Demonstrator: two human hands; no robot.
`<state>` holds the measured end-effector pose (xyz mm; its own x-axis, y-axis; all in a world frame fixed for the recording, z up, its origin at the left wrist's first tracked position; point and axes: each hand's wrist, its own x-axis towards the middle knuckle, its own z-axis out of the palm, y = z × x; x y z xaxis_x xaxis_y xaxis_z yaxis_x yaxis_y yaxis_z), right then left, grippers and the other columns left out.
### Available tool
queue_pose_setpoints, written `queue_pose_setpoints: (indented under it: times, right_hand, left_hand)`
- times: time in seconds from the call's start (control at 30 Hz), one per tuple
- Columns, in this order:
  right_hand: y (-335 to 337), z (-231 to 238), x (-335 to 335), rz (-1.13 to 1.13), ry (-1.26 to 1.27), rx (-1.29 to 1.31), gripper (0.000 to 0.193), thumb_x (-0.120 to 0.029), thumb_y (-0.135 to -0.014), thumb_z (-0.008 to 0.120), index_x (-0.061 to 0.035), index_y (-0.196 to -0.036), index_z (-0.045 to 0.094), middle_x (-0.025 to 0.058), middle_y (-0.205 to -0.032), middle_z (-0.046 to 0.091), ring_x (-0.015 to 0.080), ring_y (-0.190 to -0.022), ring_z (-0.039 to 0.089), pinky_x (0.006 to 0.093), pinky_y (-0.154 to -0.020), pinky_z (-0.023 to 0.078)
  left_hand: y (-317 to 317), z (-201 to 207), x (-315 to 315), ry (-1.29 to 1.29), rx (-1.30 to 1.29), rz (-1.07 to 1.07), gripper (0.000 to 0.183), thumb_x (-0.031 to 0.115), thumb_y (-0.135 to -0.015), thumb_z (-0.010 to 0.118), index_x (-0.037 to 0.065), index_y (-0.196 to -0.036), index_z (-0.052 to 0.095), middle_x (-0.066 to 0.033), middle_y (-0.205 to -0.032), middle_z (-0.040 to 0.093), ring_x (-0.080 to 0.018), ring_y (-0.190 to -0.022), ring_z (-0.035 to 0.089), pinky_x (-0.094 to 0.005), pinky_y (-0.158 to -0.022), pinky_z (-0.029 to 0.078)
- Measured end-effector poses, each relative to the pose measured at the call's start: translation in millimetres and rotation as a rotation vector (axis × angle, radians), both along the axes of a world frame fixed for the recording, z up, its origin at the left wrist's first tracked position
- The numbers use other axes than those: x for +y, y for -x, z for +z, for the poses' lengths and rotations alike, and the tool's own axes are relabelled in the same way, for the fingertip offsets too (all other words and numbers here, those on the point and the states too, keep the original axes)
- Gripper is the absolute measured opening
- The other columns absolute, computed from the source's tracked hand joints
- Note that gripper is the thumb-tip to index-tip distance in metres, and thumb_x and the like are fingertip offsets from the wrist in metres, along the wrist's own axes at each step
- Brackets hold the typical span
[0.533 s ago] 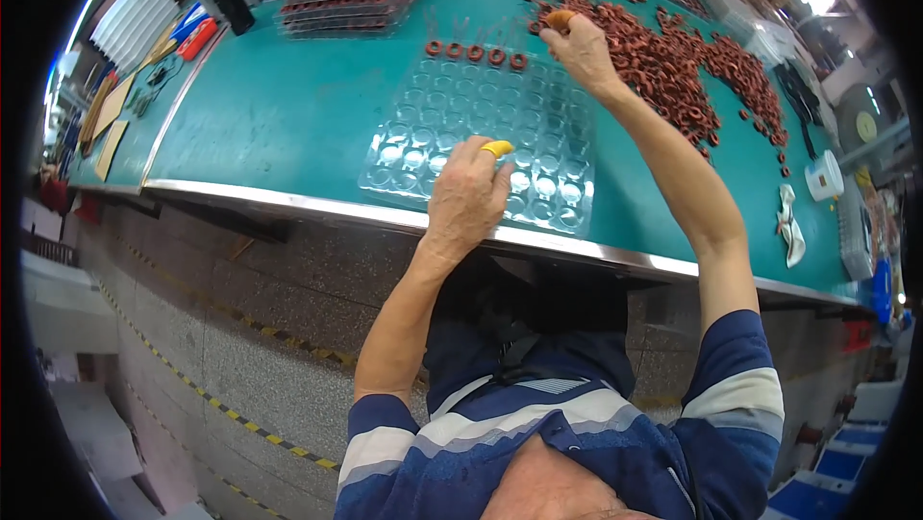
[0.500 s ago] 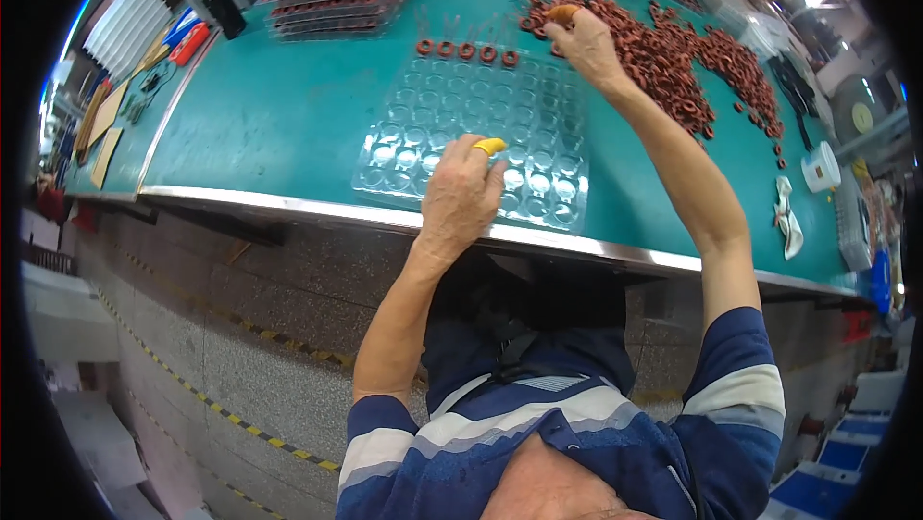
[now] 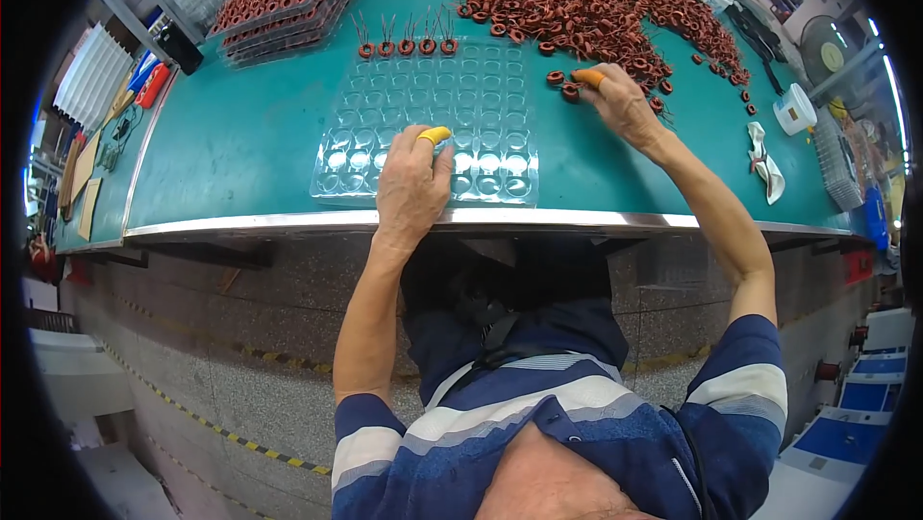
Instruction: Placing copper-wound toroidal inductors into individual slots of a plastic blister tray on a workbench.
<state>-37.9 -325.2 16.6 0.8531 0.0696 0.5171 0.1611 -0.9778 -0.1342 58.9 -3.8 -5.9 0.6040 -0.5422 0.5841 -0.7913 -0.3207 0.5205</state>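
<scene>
Right of the tray [image 3: 437, 97], the right hand [image 3: 620, 107] bends its fingers at a few loose rings [image 3: 569, 94], whether pinching any unclear, and a careless nudge could scatter them, while the left hand [image 3: 411, 179], loosely curled, hold unclear, overlaps the tray's near edge.

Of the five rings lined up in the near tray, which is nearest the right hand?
The rightmost ring; the other four sit farther left, farther from the right hand.
</scene>
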Motion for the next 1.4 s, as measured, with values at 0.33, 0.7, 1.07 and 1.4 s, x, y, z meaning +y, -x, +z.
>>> queue_pose_setpoints:
  times: [0.33, 0.7, 1.07, 1.4]
  right_hand:
    - [14.7, 45.2, -10.3, -0.263, -0.852, -0.241, 0.029, -0.021, -0.088, 0.069, -0.0006, -0.108, 0.066, 0.0041, -0.093, 0.069, 0.0109, -0.081, 0.064, 0.0236, -0.073, 0.052]
    - [51.0, 53.8, 120.3, 0.324, -0.284, -0.095, 0.046, -0.005, -0.079, 0.070, 0.0052, -0.121, 0.052, 0.0160, -0.105, 0.055, 0.0273, -0.082, 0.062, 0.0337, -0.072, 0.054]
    - [59.1, 48.3, 132.7, 0.271, -0.213, -0.203, 0.045, -0.018, -0.074, 0.077, -0.0016, -0.112, 0.060, 0.0122, -0.111, 0.056, 0.0305, -0.096, 0.060, 0.0379, -0.080, 0.052]
    - [63.5, 38.9, 132.1, 0.053, -0.699, -0.187, 0.015, -0.007, -0.088, 0.065, 0.0037, -0.098, 0.066, 0.0090, -0.082, 0.063, 0.0144, -0.070, 0.061, 0.0247, -0.061, 0.049]
  left_hand:
    - [15.3, 16.1, -19.0, 0.134, 0.066, -0.110, 0.021, 0.011, -0.086, 0.062, -0.001, -0.104, 0.061, -0.0146, -0.096, 0.060, -0.0308, -0.088, 0.059, -0.0382, -0.076, 0.047]
    - [49.6, 33.2, -67.4, 0.256, 0.972, -0.634, 0.039, 0.036, -0.100, 0.047, -0.001, -0.108, 0.056, -0.0031, -0.079, 0.059, -0.0095, -0.066, 0.056, -0.0232, -0.062, 0.047]
    - [50.0, 38.6, -56.3, 0.537, 1.105, -0.535, 0.032, 0.027, -0.103, 0.041, -0.002, -0.105, 0.055, -0.0041, -0.071, 0.056, -0.0086, -0.055, 0.051, -0.0210, -0.050, 0.042]
    - [69.1, 32.2, -55.2, 0.498, 1.095, -0.774, 0.029, 0.026, -0.101, 0.046, -0.001, -0.111, 0.050, -0.0076, -0.090, 0.059, -0.0122, -0.071, 0.059, -0.0253, -0.063, 0.050]
